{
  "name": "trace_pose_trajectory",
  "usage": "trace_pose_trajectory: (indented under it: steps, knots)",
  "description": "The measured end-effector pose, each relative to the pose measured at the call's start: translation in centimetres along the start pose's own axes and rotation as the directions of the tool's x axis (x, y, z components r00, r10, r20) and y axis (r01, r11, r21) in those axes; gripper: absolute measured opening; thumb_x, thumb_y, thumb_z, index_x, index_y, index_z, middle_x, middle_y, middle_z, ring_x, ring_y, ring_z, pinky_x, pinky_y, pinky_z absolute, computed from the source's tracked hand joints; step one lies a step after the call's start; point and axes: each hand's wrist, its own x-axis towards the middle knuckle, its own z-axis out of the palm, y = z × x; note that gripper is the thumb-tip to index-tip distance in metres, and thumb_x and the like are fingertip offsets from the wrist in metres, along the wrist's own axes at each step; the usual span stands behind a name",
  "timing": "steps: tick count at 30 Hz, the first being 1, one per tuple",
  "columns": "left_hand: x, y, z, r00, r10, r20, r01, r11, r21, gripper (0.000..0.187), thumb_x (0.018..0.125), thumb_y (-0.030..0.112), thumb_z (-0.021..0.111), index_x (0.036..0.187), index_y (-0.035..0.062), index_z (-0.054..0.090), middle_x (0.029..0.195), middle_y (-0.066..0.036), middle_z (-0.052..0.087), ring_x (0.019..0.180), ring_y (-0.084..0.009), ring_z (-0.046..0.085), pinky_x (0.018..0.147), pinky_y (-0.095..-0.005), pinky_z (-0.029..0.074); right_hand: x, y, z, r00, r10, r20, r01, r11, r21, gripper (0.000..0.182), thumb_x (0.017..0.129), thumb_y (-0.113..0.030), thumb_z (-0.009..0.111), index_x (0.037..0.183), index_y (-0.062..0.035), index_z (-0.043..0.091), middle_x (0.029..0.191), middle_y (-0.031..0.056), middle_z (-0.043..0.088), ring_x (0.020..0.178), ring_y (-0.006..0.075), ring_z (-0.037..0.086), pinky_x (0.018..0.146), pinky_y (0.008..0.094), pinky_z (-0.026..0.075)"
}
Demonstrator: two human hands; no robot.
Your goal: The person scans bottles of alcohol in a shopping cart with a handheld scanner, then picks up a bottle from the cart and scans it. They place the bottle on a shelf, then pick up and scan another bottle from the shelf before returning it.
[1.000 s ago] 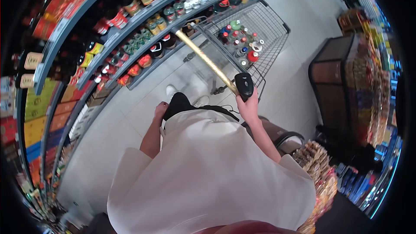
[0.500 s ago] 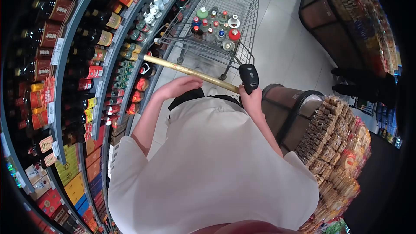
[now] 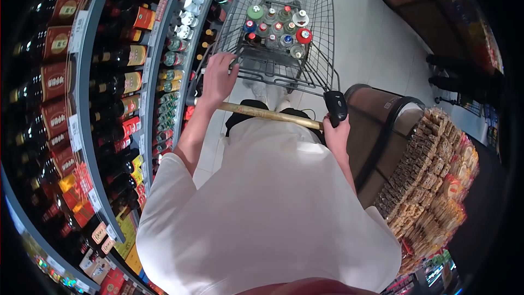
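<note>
Left hand (image 3: 217, 79) is closing over the rear rim of the grey wire shopping trolley (image 3: 322, 49), fingers curled on the wire. Right hand (image 3: 335, 134) is gripping a black handheld barcode scanner (image 3: 335, 106) at the far end of the trolley's brass-coloured handle bar (image 3: 267, 113) — whether it is also pressing on the bar I cannot tell.

Progress, as a judgement: the trolley is already carrying a cluster of small capped bottles (image 3: 275, 28), red, green, blue and white tops, grouped at the near end of the basket. Much of the basket floor beyond them is showing bare wire, so loading is looking partly done at most. Neither hand is reaching toward stock.

Surroundings — the person is standing on a pale tiled floor (image 3: 371, 43) in a shop aisle. Curved grey shelving (image 3: 82, 93) on the left is holding rows of dark bottles with red and yellow labels. On the right, a round dark bin (image 3: 376, 110) and a heaped display of brown packaged snacks (image 3: 431, 169) are sitting close by.
</note>
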Motion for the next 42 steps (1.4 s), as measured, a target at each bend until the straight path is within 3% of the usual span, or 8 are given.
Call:
trace_pose_trajectory:
  steps: [1,7,9,12,16,21,29,42]
  knots:
    - [0.9,-0.8,0.6,1.000,0.000,0.031,0.001,0.999,-0.054,0.029,0.090,0.013,0.073,0.116,0.0025,0.068,0.120,-0.017,0.069,0.114,-0.0373,0.062,0.099,-0.0457,0.050,0.0,-0.3,0.1,0.999,0.044,-0.008,-0.044,0.999,0.001,0.018,0.082,-0.011,0.070,0.096,0.0009,0.068,0.091,0.0137,0.067,0.088,0.0275,0.066,0.083,0.0409,0.052]
    - [5.4,-4.7,5.1,0.927,0.006,0.374,-0.004,1.000,-0.006,0.039,0.095,0.028,0.067,0.125,0.0031,0.065,0.121,-0.017,0.069,0.114,-0.0364,0.063,0.099,-0.0454,0.051,0.4,-1.2,0.7,0.986,0.162,-0.049,-0.161,0.987,0.013,0.023,0.084,-0.013,0.069,0.102,0.0015,0.070,0.088,0.0121,0.071,0.083,0.0185,0.067,0.078,0.0361,0.053]
    - [6.2,-5.1,6.9,0.900,0.027,0.435,-0.028,1.000,-0.003,0.041,0.096,0.031,0.066,0.127,0.0035,0.064,0.120,-0.017,0.069,0.114,-0.0365,0.064,0.099,-0.0456,0.051,0.5,-0.7,0.8,0.984,0.171,-0.058,-0.173,0.985,-0.020,0.022,0.084,-0.014,0.069,0.100,0.0006,0.069,0.087,0.0132,0.070,0.082,0.0223,0.068,0.079,0.0376,0.053]
    - [6.2,-6.5,7.8,0.732,-0.081,0.677,0.185,0.979,-0.083,0.043,0.100,0.037,0.060,0.130,0.0058,0.063,0.123,-0.017,0.069,0.117,-0.0365,0.064,0.101,-0.0453,0.050,0.7,-1.0,0.7,0.975,0.216,-0.055,-0.220,0.972,-0.080,0.021,0.084,-0.014,0.069,0.101,-0.0007,0.069,0.087,0.0146,0.069,0.082,0.0258,0.068,0.080,0.0384,0.053]
    - [6.3,-6.1,7.3,0.759,-0.063,0.649,0.143,0.987,-0.071,0.045,0.101,0.039,0.058,0.130,0.0055,0.063,0.123,-0.016,0.069,0.117,-0.0363,0.064,0.100,-0.0456,0.051,1.0,-1.4,1.2,0.958,0.283,-0.041,-0.286,0.956,-0.062,0.020,0.083,-0.013,0.068,0.099,-0.0006,0.069,0.089,0.0143,0.069,0.085,0.0268,0.068,0.082,0.0383,0.053]
    - [7.0,-5.6,6.8,0.700,-0.109,0.706,0.170,0.985,-0.016,0.044,0.101,0.038,0.058,0.130,0.0056,0.062,0.122,-0.016,0.068,0.116,-0.0365,0.064,0.099,-0.0460,0.051,1.5,-1.4,1.2,0.970,0.240,-0.040,-0.243,0.967,-0.083,0.019,0.081,-0.012,0.068,0.096,-0.0010,0.069,0.090,0.0125,0.066,0.084,0.0278,0.066,0.081,0.0395,0.052]
    - [7.5,-5.4,6.6,0.775,-0.041,0.631,0.124,0.988,-0.088,0.042,0.100,0.035,0.059,0.129,0.0046,0.062,0.119,-0.018,0.068,0.113,-0.0372,0.065,0.097,-0.0470,0.051,2.1,-2.1,1.5,0.963,0.261,-0.068,-0.267,0.956,-0.117,0.019,0.081,-0.014,0.068,0.096,-0.0018,0.069,0.089,0.0125,0.066,0.082,0.0280,0.065,0.080,0.0396,0.052]
    - [9.7,-6.9,6.1,0.753,-0.107,0.649,0.124,0.992,0.019,0.049,0.099,0.038,0.062,0.137,0.0065,0.060,0.128,-0.017,0.069,0.121,-0.0353,0.064,0.102,-0.0436,0.050,2.7,-3.6,3.1,0.964,0.239,-0.120,-0.252,0.962,-0.106,0.020,0.082,-0.017,0.067,0.097,-0.0029,0.069,0.085,0.0120,0.067,0.080,0.0274,0.066,0.079,0.0389,0.052]
